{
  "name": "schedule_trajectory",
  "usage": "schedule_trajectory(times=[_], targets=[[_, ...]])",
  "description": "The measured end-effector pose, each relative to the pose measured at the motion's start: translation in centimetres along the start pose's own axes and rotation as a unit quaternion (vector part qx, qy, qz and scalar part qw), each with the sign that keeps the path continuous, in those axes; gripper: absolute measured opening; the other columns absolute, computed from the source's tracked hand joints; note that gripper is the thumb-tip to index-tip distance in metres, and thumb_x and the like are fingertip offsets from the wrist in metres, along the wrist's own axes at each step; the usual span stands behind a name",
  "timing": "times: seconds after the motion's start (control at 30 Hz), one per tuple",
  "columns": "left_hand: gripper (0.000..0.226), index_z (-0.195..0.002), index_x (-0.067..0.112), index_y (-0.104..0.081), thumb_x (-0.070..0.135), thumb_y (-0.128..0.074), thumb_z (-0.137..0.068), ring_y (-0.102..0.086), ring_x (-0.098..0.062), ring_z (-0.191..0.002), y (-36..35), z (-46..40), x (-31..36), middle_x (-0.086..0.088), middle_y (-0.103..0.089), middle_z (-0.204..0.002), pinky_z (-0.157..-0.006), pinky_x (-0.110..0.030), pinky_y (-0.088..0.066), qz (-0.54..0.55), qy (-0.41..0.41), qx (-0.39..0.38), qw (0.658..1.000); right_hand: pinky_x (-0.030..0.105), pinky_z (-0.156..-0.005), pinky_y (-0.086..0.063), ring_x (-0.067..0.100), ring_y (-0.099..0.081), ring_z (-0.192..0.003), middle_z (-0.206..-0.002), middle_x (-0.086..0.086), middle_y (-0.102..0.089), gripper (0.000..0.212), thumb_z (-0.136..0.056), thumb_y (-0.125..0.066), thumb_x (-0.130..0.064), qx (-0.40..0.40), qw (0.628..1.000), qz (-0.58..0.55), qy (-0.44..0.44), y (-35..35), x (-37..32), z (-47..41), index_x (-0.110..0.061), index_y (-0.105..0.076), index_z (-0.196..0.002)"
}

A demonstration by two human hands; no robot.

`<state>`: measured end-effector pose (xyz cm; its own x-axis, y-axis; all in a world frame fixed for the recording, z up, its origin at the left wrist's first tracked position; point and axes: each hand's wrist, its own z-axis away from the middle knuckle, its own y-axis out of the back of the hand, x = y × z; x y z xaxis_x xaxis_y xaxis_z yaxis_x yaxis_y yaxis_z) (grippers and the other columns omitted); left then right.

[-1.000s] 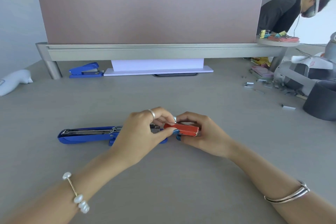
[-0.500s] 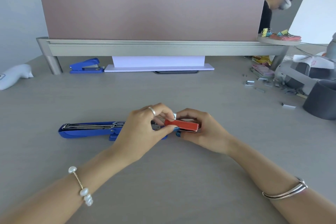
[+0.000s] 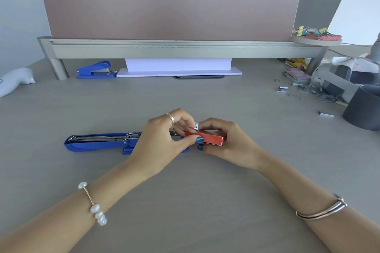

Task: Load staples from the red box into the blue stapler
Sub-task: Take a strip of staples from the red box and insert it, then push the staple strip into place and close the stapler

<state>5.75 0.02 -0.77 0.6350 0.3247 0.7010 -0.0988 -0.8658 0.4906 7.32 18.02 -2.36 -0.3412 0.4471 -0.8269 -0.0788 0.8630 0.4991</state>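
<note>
The blue stapler (image 3: 96, 142) lies flat on the grey desk, opened out, with its metal staple channel facing up. Part of it is hidden behind my left hand (image 3: 162, 141). The red box (image 3: 207, 137) is held just above the desk at the stapler's right end. My right hand (image 3: 228, 144) grips the box from the right. My left hand pinches the box's left end with thumb and fingers. A small silver piece (image 3: 196, 125), likely staples, shows at the box's top left edge between my fingertips.
A second blue stapler (image 3: 95, 70) sits at the back left under the partition shelf (image 3: 185, 49). Loose staple strips (image 3: 327, 114) are scattered at the right, near a dark grey cup (image 3: 362, 109) and a grey device (image 3: 339, 78). A white object (image 3: 14, 82) lies far left.
Both hands stay on the red box with little movement. The head view has tilted slightly, and the person behind the partition has moved mostly out of sight.
</note>
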Motion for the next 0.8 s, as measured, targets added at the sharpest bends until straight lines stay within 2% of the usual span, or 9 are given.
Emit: schedule_trajectory(times=[0.17, 0.3, 0.37, 0.43, 0.47, 0.53, 0.6, 0.67, 0.8], targets=[[0.012, -0.079, 0.018, -0.063, 0.009, -0.07, -0.077, -0.065, -0.005, -0.073, 0.2, -0.2, -0.1, 0.012, -0.07, -0.081, -0.069, -0.013, -0.05, 0.026, 0.014, 0.01, 0.999, 0.015, -0.077, -0.048, 0.005, -0.064, -0.09, -0.098, -0.01, -0.068, 0.036, -0.073, -0.066, 0.0, 0.008, 1.0, 0.02, -0.003, 0.2, -0.1, 0.0, -0.022, -0.064, -0.101], [0.018, -0.078, 0.024, -0.062, 0.007, -0.064, -0.082, -0.064, -0.003, -0.077, 0.5, -0.4, -0.7, 0.021, -0.067, -0.087, -0.069, -0.009, -0.046, 0.028, 0.031, 0.037, 0.998, 0.004, -0.076, -0.04, 0.007, -0.06, -0.096, -0.107, -0.006, -0.068, 0.039, -0.071, -0.066, -0.004, 0.08, 0.99, 0.113, -0.022, 0.8, 0.7, -0.2, -0.025, -0.063, -0.104], [0.017, -0.078, 0.024, -0.062, 0.008, -0.064, -0.082, -0.065, -0.005, -0.081, 0.6, -0.5, -1.0, 0.02, -0.07, -0.086, -0.07, -0.013, -0.049, 0.037, 0.04, 0.045, 0.997, 0.012, -0.084, -0.04, 0.015, -0.055, -0.101, -0.109, -0.003, -0.066, 0.04, -0.071, -0.067, -0.008, 0.103, 0.974, 0.198, -0.031, 1.1, 1.3, -0.3, -0.025, -0.06, -0.106], [0.015, -0.078, 0.022, -0.062, 0.008, -0.064, -0.082, -0.065, -0.007, -0.086, 0.6, -0.6, -1.2, 0.013, -0.068, -0.101, -0.072, -0.02, -0.052, 0.044, 0.041, 0.053, 0.997, 0.033, -0.093, -0.041, 0.018, -0.05, -0.103, -0.106, -0.003, -0.063, 0.041, -0.071, -0.071, -0.021, 0.091, 0.961, 0.26, -0.035, 1.3, 1.6, -0.4, -0.025, -0.058, -0.11], [0.014, -0.078, 0.022, -0.063, 0.009, -0.065, -0.082, -0.065, -0.007, -0.088, 0.6, -0.6, -1.3, 0.009, -0.067, -0.105, -0.073, -0.022, -0.053, 0.049, 0.047, 0.057, 0.996, 0.036, -0.096, -0.038, 0.016, -0.047, -0.105, -0.105, -0.007, -0.059, 0.045, -0.07, -0.073, -0.031, 0.074, 0.958, 0.273, -0.039, 1.4, 1.6, -0.3, -0.027, -0.057, -0.112], [0.011, -0.076, 0.022, -0.063, 0.013, -0.067, -0.081, -0.065, -0.01, -0.086, 0.7, -0.7, -1.3, 0.006, -0.07, -0.097, -0.074, -0.025, -0.053, 0.072, 0.076, 0.057, 0.993, 0.032, -0.1, -0.028, 0.007, -0.037, -0.111, -0.108, -0.016, -0.049, 0.057, -0.065, -0.073, -0.051, 0.031, 0.957, 0.286, -0.047, 1.4, 1.4, -0.1, -0.031, -0.053, -0.116], [0.007, -0.077, 0.02, -0.064, 0.016, -0.068, -0.08, -0.067, -0.014, -0.08, 0.7, -0.8, -1.3, 0.002, -0.071, -0.085, -0.074, -0.026, -0.052, 0.093, 0.102, 0.053, 0.989, 0.027, -0.1, -0.017, 0.003, -0.03, -0.118, -0.114, -0.02, -0.044, 0.07, -0.06, -0.072, -0.061, 0.022, 0.951, 0.306, -0.044, 1.3, 1.1, -0.1, -0.034, -0.051, -0.12], [0.006, -0.079, 0.017, -0.063, 0.017, -0.068, -0.08, -0.067, -0.014, -0.074, 0.7, -0.8, -1.1, -0.002, -0.071, -0.079, -0.071, -0.022, -0.051, 0.113, 0.12, 0.046, 0.985, 0.024, -0.099, -0.018, 0.005, -0.034, -0.122, -0.119, -0.017, -0.051, 0.069, -0.059, -0.07, -0.062, 0.078, 0.952, 0.295, 0.002, 1.2, 0.6, -0.2, -0.033, -0.052, -0.12], [0.009, -0.081, 0.013, -0.062, 0.019, -0.068, -0.079, -0.068, -0.013, -0.068, 0.7, -0.7, -0.8, -0.006, -0.074, -0.075, -0.067, -0.019, -0.053, 0.155, 0.149, 0.026, 0.976, 0.011, -0.087, -0.038, 0.007, -0.051, -0.102, -0.103, -0.016, -0.058, 0.042, -0.072, -0.066, -0.041, 0.17, 0.951, 0.216, 0.143, 0.5, -0.7, -0.3, -0.024, -0.062, -0.109]])
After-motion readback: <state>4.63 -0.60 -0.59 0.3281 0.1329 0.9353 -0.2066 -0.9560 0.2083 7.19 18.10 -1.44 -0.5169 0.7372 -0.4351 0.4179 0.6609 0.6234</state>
